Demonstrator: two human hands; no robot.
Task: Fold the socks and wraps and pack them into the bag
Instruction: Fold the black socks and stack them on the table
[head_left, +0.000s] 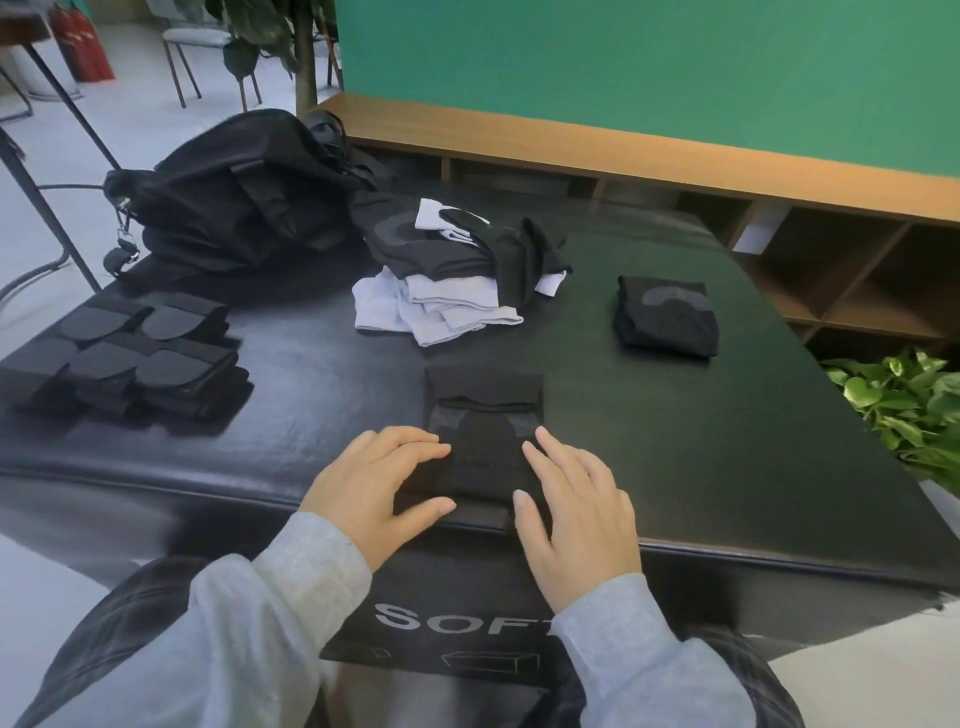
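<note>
Head view: both hands flat on a dark folded sock at the desk's near edge

The left hand (384, 483) and right hand (574, 512) lie released, fingers straight, pressing the black sock (483, 415) from its 9 and 3 o'clock sides on the black desk (701, 415). At 12 o'clock sits a loose pile of white and black socks (452, 270); at 2 o'clock, a folded black piece (667, 317); at 10 o'clock, stacked folded black wraps (140, 353). The black bag (234, 192) rests at 11 o'clock at the far edge. A green plant (904, 405) shows at 3 o'clock
</note>
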